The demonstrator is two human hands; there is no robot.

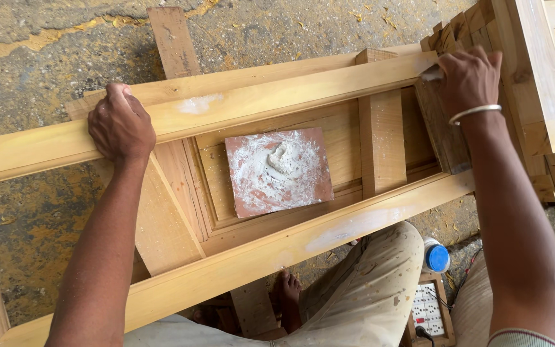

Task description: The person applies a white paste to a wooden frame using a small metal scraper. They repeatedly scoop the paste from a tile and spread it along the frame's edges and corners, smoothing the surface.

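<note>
My left hand (120, 123) grips the far rail (245, 106) of a pale wooden door frame, fingers curled over its top edge. At the rail's right end my right hand (467, 80), with a metal bangle on the wrist, presses something small and whitish; what it pinches is hidden. A white putty smear (199, 103) marks the rail between my hands. On the frame's inner panel lies a reddish-brown square board (279, 170) with a lump of white putty on it. The near rail (303, 241) crosses above my knees.
Stacked wooden frames (534, 77) stand at the right. Below the near rail are a blue-lidded container (437, 258), a white power strip (426, 308) and my bare foot (287, 292). A loose plank (173, 40) lies on the rough concrete floor (33, 212).
</note>
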